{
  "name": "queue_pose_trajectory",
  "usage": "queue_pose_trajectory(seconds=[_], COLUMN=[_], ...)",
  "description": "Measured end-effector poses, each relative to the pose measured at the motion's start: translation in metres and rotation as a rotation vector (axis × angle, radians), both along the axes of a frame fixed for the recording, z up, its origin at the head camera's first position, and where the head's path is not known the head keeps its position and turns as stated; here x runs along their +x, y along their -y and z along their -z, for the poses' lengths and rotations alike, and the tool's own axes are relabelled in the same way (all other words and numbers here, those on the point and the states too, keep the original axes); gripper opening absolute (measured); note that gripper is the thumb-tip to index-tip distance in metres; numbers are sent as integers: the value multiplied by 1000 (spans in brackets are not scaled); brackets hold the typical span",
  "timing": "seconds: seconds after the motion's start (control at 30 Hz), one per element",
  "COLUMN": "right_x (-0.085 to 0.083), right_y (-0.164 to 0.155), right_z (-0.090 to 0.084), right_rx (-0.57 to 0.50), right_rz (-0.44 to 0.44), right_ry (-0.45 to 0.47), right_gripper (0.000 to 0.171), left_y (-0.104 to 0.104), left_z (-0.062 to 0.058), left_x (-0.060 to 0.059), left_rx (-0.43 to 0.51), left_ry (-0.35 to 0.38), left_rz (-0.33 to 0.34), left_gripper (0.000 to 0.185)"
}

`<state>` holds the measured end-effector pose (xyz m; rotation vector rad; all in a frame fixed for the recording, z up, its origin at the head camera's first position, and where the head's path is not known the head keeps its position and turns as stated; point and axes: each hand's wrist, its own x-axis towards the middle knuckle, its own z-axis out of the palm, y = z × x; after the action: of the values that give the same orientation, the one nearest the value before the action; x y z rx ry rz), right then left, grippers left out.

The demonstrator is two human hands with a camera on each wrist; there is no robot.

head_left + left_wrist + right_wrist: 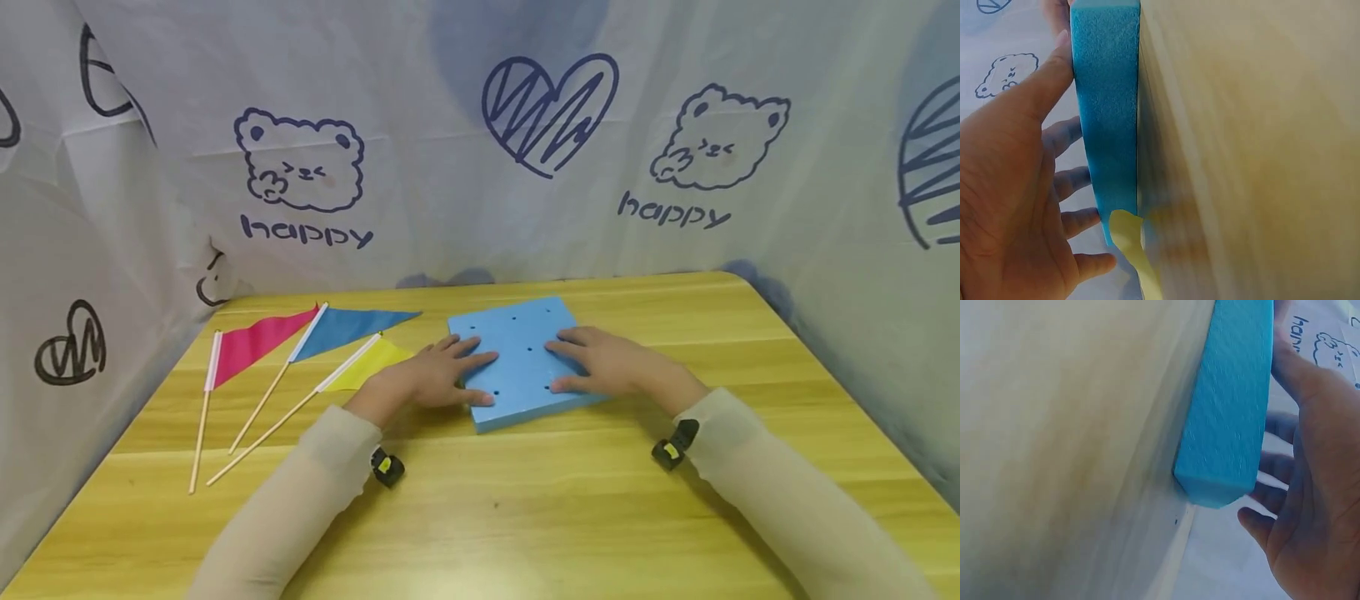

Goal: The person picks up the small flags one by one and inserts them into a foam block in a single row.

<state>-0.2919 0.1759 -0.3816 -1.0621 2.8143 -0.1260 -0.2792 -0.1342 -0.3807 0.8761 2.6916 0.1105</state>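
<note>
A: From the head view, where is the foam block [521, 362]?

B: It lies flat on the desk [525, 517], near the middle, with small holes across its top. The left hand [435, 375] rests on its left part, the right hand [607, 360] on its right part, both with fingers straight and spread, gripping nothing. Three flags lie to the left: a pink flag [255, 343], a blue flag [345, 327] and a yellow flag [367, 364], the yellow one just beside the left hand.

A: And the left wrist view?

B: The block's thick blue edge [1109, 125] sits against the desk, and the left hand's fingers [1066, 134] lie flat along the top. A bit of the yellow flag [1129, 240] shows at the corner.

A: The right wrist view?

B: The same: a corner of the block [1229, 425], with relaxed fingers [1275, 469] spread over the top.

A: How would it handle?

B: Light, I judge, and soft enough to dent. Best taken by opposite side edges, gently.
</note>
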Motion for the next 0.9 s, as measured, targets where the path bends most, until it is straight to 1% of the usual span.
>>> queue_pose_trajectory(seconds=[0.17,0.23,0.43,0.67,0.9], right_x=[5,8,20,38,54], right_y=[-1,-1,1,2,3], right_z=[-1,-2,-4,-2,0], right_rx=[-41,-45,-13,-13,-39], right_rz=[-103,-125,-127,-142,-119], right_ry=[-7,11,81,76,73], right_gripper=[86,87,90,92,92], left_y=[2,3,7,10,13], left_z=[-1,-2,-3,-5,-4], left_x=[3,4,10,21,29], left_rx=[-2,5,34,33,46], left_ry=[13,23,48,41,39], left_rz=[42,61,99,124,140], left_gripper=[85,85,84,84,84])
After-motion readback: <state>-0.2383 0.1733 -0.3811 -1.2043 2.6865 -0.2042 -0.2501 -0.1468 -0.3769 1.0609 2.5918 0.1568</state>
